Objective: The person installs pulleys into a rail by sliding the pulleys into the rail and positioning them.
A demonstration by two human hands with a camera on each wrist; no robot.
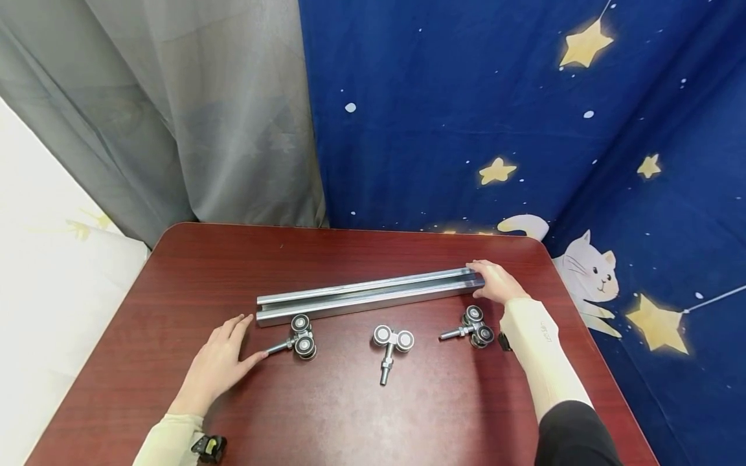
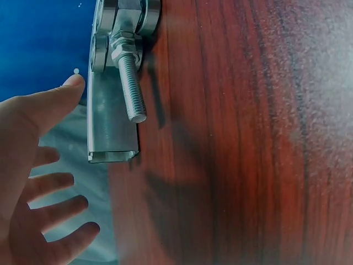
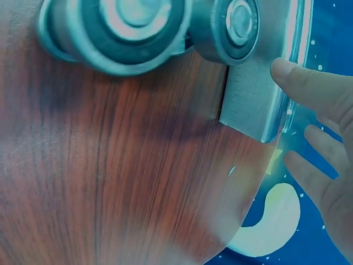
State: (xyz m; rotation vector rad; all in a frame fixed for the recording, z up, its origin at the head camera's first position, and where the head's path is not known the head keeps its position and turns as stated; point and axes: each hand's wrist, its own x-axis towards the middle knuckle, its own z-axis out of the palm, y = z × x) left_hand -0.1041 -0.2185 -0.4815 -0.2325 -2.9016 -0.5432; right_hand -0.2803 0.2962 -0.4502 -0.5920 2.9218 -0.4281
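A silver metal channel rail (image 1: 373,301) lies slantwise on the table, its open slot upward. My left hand (image 1: 218,356) is at the rail's left end, fingers spread and holding nothing. Its thumb is close to the threaded bolt of the left roller trolley (image 1: 303,336); contact is unclear. In the left wrist view that bolt (image 2: 131,88) points past the rail's end. At the right end, my right hand (image 1: 497,283) spans the rail with thumb and fingers extended. The thumb (image 3: 284,70) appears against the rail's edge in the right wrist view.
A middle roller trolley (image 1: 393,340) and a right roller trolley (image 1: 478,327) lie on the near side of the rail. The reddish-brown table (image 1: 350,414) has rounded far corners. Behind it hang a grey curtain (image 1: 245,116) and a blue starry curtain (image 1: 419,129).
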